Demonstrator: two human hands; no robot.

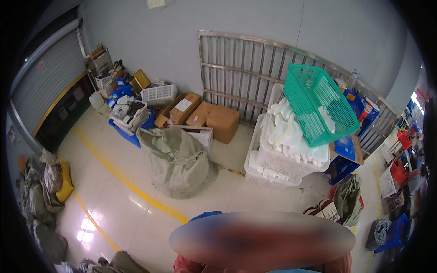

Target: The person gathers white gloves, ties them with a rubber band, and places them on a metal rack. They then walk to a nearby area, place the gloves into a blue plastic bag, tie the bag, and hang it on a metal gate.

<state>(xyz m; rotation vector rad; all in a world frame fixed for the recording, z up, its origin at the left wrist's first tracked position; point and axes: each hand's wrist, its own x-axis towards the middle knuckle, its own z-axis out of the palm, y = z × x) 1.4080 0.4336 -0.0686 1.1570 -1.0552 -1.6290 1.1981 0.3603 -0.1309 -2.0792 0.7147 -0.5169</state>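
Observation:
Neither my left hand nor my right hand shows. A blurred oval patch hides the lower middle of the head view, with red cloth (185, 265) showing beside it at the bottom edge. Beyond it, to the right, white plastic crates (291, 170) stand stacked, filled with pale flat pieces (284, 129) whose kind I cannot make out. A green perforated basket (334, 102) rests tilted on top of the stack. Left of the crates, a large woven sack (175, 170) stands open on the floor, with whitish pieces inside.
Brown cardboard boxes (222, 123) and a loaded white basket (129, 116) line the wall behind the sack. A metal railing (236, 68) leans there. Filled sacks (38, 204) lie far left near a roller shutter (50, 77). Blue bins (398, 232) stand at right.

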